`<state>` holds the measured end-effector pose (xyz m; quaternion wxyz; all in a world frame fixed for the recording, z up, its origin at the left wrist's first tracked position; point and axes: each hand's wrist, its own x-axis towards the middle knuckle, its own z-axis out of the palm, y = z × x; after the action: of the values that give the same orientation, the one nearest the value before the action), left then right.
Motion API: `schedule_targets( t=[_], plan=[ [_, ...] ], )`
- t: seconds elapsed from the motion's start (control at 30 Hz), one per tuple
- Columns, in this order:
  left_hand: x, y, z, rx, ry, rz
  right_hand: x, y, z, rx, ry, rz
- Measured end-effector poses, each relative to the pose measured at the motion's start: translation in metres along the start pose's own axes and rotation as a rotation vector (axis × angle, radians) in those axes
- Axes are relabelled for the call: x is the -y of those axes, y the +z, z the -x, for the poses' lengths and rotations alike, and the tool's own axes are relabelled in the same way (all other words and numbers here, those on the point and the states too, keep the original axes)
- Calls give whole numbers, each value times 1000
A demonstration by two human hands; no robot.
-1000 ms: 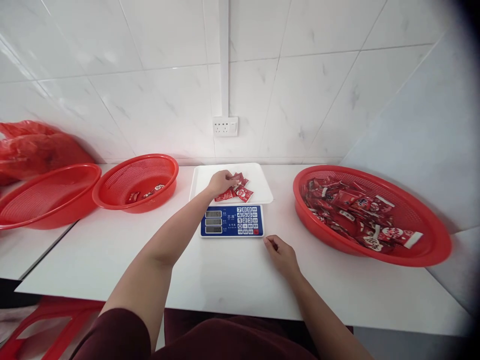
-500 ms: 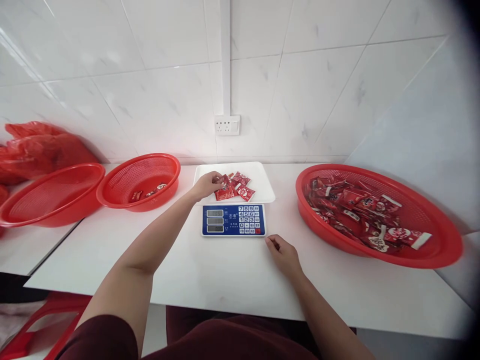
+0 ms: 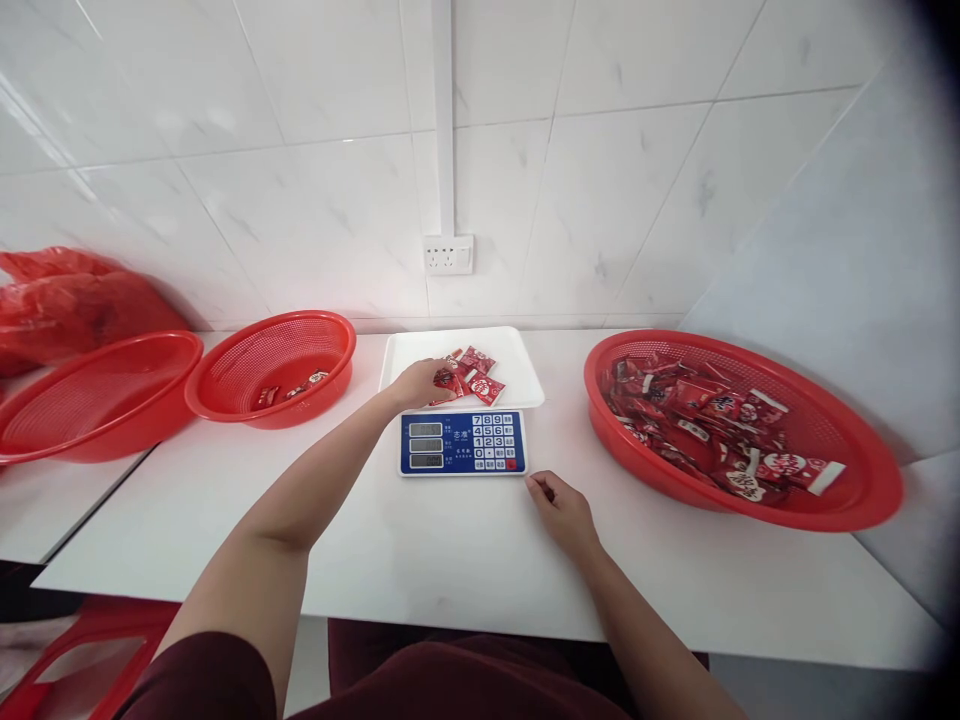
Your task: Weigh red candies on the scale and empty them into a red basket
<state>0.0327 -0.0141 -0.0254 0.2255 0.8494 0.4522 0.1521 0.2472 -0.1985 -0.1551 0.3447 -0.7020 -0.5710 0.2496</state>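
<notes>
My left hand (image 3: 420, 384) is over the scale's white weighing tray (image 3: 517, 378), its fingers and thumb closed round the near-left part of a small heap of red packets (image 3: 486, 387). Part of the gripped packets is hidden by the fingers. In front of the tray is the scale's blue keypad and display panel (image 3: 463, 443). My right hand (image 3: 564, 512) rests on the table by the panel's lower right corner, fingers curled in and nothing visible in them.
To the right stands a large red basket (image 3: 874, 495) with many red packets. A red basket (image 3: 330, 390) at left holds a few packets, beside another red basket (image 3: 161, 405). Red plastic bags (image 3: 75, 305) lie at far left. A socket (image 3: 448, 255) is on the tiled wall.
My left hand has turned lower over the packets and its fingers now cover more of them. My right hand stays by the scale's corner. The view has shifted slightly.
</notes>
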Motion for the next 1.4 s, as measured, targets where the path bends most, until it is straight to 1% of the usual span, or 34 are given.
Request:
schedule_targets(
  t=[0.1, 0.2, 0.33, 0.47, 0.53, 0.6, 0.77, 0.93, 1.03, 1.13, 1.23, 1.33, 1.4],
  plan=[
    [3, -2, -1, -7, -29, 44, 0, 0, 0, 0, 4, -1],
    [9, -5, -2, -43, -62, 79, 0, 0, 0, 4, 9, -9],
    [14, -8, -3, -168, -125, 118, 2, -1, 0, 3, 17, -13],
    [14, -11, -2, -253, -182, 144, 3, -1, 1, -12, 7, -12],
    [14, -12, -1, -306, -169, 243, 3, -1, 1, -15, -3, -12],
    [14, -13, 0, -334, -154, 404, 3, -1, 1, -14, -9, -12],
    [14, -14, 2, -245, -163, 788, 3, -2, 1, -12, 6, -5],
    [8, -12, 7, -158, -225, 1040, 4, -2, 1, -11, 5, -5],
    [3, -8, 10, -115, -237, 1161, 5, -3, 1, -1, 14, 4],
    [-3, -8, 15, -77, -215, 1229, 5, -3, 1, 2, 20, 8],
    [-12, -11, 24, -49, -174, 1232, 5, -1, 0, -10, 15, 1],
    [-24, -7, 40, -83, -110, 1249, 6, 1, 0, -24, -4, -15],
    [-32, 3, 54, -128, -71, 1269, 9, -1, 1, -27, -29, -58]
  ],
)
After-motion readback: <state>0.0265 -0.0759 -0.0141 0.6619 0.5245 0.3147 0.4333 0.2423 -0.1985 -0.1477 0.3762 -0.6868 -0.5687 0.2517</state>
